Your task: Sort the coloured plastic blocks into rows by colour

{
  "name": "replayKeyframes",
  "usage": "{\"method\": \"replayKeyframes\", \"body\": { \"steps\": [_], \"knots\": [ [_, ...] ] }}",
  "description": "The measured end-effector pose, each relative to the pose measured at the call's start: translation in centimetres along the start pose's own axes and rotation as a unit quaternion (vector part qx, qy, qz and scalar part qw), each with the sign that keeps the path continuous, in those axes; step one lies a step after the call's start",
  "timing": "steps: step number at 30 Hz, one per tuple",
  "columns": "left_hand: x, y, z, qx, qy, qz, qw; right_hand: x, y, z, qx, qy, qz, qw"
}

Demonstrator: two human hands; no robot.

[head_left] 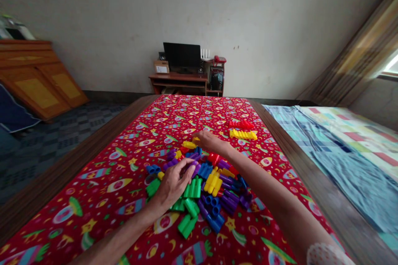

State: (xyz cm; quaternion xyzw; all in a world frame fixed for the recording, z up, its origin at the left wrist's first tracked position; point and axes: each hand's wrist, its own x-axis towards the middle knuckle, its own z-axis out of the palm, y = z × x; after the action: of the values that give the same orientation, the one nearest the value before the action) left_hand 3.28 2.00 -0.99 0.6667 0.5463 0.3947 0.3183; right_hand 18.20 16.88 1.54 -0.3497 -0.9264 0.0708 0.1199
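A pile of plastic building blocks, made of joined tubes in several colours, is spread over a red patterned cloth (118, 215). At the pile's middle, my left hand (174, 182) closes its thumb and fingers around a purple block (194, 168). Green blocks (193, 188) lie just below those fingers. My right hand (209, 140) bends over the far edge of the pile, its fingertips on a yellow block (195, 139) that they partly hide. Another yellow block (189, 145) lies beside it. Nearer me are yellow (213, 182) and blue blocks (214, 221).
Beyond my right hand, a red row of blocks (241, 124) and a yellow row (243, 134) lie apart from the pile. A desk with a monitor (182, 56) stands against the wall. A bed (338, 161) is on the right, a wooden cabinet (40, 78) on the left.
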Motion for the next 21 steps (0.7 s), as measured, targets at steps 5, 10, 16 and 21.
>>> {"method": "replayKeyframes", "body": {
  "steps": [5,10,16,21],
  "knots": [
    [0.0,0.4,0.0,-0.013,-0.005,0.006,1.0,-1.8,0.0,-1.3,-0.067,-0.023,0.095,0.993],
    [0.0,0.5,-0.1,-0.005,-0.002,0.013,1.0,-5.0,1.1,-2.6,-0.134,-0.041,0.21,0.968],
    [0.0,-0.1,0.0,0.001,-0.002,0.006,1.0,-5.5,2.4,-2.1,-0.069,-0.027,-0.005,0.997],
    [0.1,-0.5,0.1,-0.003,-0.002,-0.001,1.0,-5.1,2.9,-2.0,-0.027,-0.043,-0.027,0.998]
  ]
}}
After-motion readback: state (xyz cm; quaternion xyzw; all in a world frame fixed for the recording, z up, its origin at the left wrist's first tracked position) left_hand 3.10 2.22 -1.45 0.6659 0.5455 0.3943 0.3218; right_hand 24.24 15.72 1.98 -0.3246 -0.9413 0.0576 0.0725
